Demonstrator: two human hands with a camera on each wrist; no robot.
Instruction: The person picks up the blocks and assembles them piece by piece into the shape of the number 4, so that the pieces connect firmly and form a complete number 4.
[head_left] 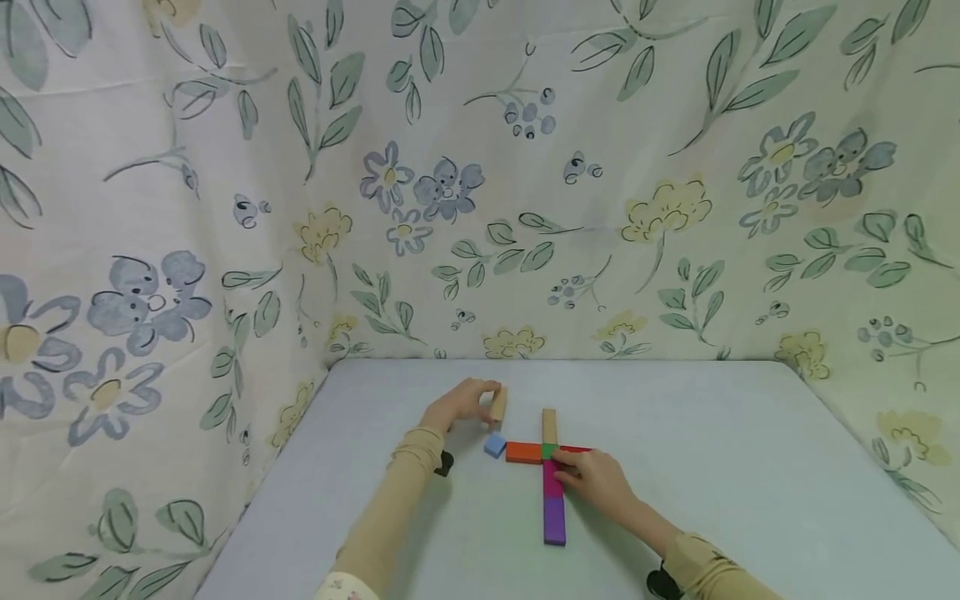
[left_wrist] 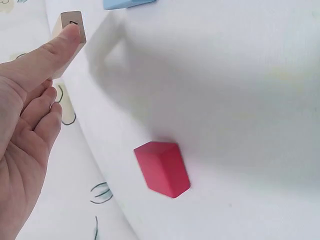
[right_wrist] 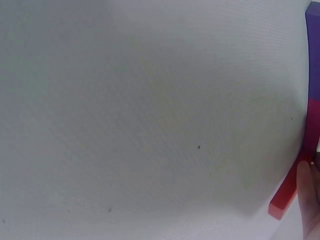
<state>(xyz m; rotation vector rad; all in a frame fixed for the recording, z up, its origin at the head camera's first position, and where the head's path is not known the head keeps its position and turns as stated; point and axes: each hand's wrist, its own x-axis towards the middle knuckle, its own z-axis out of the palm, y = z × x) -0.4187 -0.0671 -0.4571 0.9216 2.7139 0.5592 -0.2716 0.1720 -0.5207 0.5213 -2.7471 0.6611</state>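
Note:
My left hand point(head_left: 461, 404) pinches a plain wooden block point(head_left: 498, 405) by its two ends, thumb on the near end, over the back half of the table. Right below it lies a small light blue block point(head_left: 495, 445). At the middle is a cross of blocks: an orange one point(head_left: 523, 452) on the left, a plain wooden one point(head_left: 550, 425) behind, a green one point(head_left: 549, 451) at the centre, magenta point(head_left: 552, 479) and purple point(head_left: 554, 521) in front, and a red one point(head_left: 576, 449) on the right. My right hand point(head_left: 600, 482) touches the cross around its centre, fingertips by the green and magenta blocks, partly covering the red one.
A separate red block point(left_wrist: 162, 169) lies on the white table in the left wrist view. The white tabletop point(head_left: 712, 433) ends at a flowered cloth point(head_left: 480, 250) behind and at the sides.

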